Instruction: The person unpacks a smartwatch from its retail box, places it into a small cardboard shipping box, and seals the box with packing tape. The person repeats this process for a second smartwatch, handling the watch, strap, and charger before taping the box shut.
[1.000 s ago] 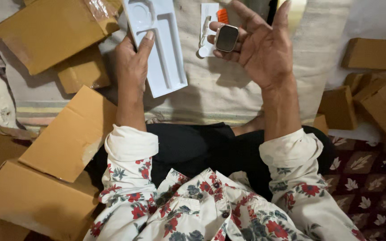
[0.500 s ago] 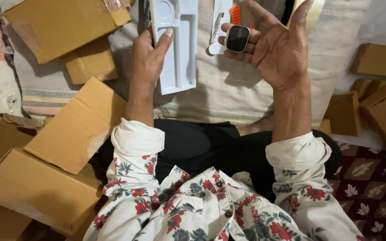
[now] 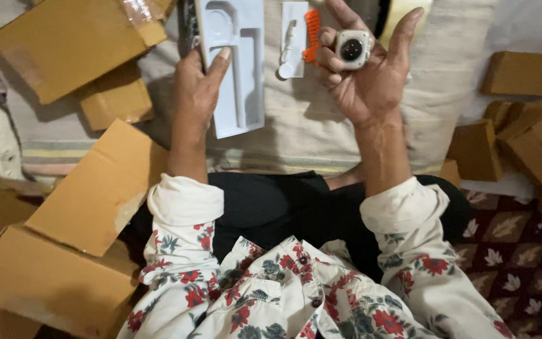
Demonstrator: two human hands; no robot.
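The right hand (image 3: 365, 75) is raised palm-up, its curled fingers (image 3: 329, 59) pinching a small square watch body (image 3: 352, 48) with a pale case and a dark round patch at its centre; the thumb stands free, out to the right, and the index finger points up past the top edge of the view. Just left of those fingers, a narrow white card (image 3: 293, 34) lies on the cloth with an orange strap (image 3: 312, 34) along its right edge, nearly touching the knuckles. The left hand (image 3: 197, 94) lies flat, thumb stretched onto the lower left part of a white moulded tray (image 3: 239, 69), fingers closed along the tray's left edge against a dark thing I cannot make out. The tray's bottom edge sits tilted on a beige cloth (image 3: 321, 132), which offers bare room below and between the two forearms. Brown cardboard boxes (image 3: 64, 44) crowd the left side right up to the left wrist, and further cardboard boxes (image 3: 528, 132) are heaped at the right, well apart from the right arm. A patterned floral rug (image 3: 522, 245) shows at lower right.
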